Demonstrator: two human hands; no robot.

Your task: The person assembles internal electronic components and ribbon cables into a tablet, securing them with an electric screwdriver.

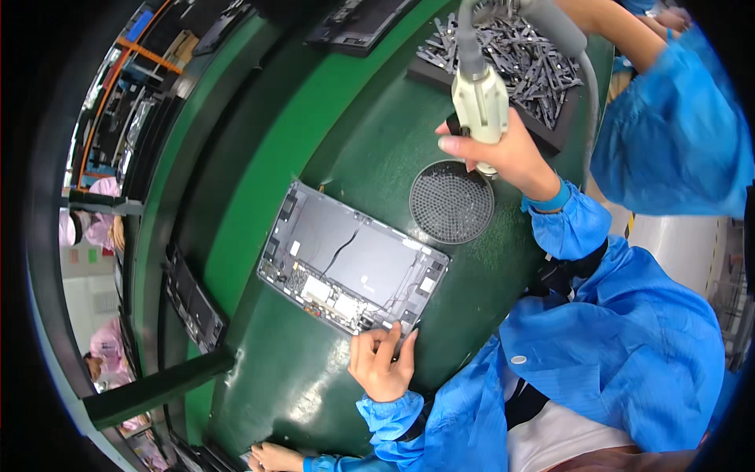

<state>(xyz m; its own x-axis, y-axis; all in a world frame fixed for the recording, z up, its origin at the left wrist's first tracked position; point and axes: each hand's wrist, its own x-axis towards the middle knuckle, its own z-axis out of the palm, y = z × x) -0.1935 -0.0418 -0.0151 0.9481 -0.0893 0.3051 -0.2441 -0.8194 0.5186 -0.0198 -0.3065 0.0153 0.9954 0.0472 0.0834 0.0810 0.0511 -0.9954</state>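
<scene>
Head view: the opened laptop chassis (370, 256) lies on the green table (287, 374) in front of you, its long axis slanting from upper left to lower right. Your left hand (381, 366) is the nearer one, its fingertips touching the chassis's near edge by the lower right corner; you can't tell from here whether they pinch anything small. Your right hand (507, 157) is wrapped around a pale power screwdriver (481, 102), well apart from the chassis, which lies down and to the left of it. Between the two, nearer that hand, sits a round perforated dish (452, 204), the driver's lower end over its upper rim. Beyond is a dark tray (543, 134) heaped with grey strips (543, 67).
</scene>
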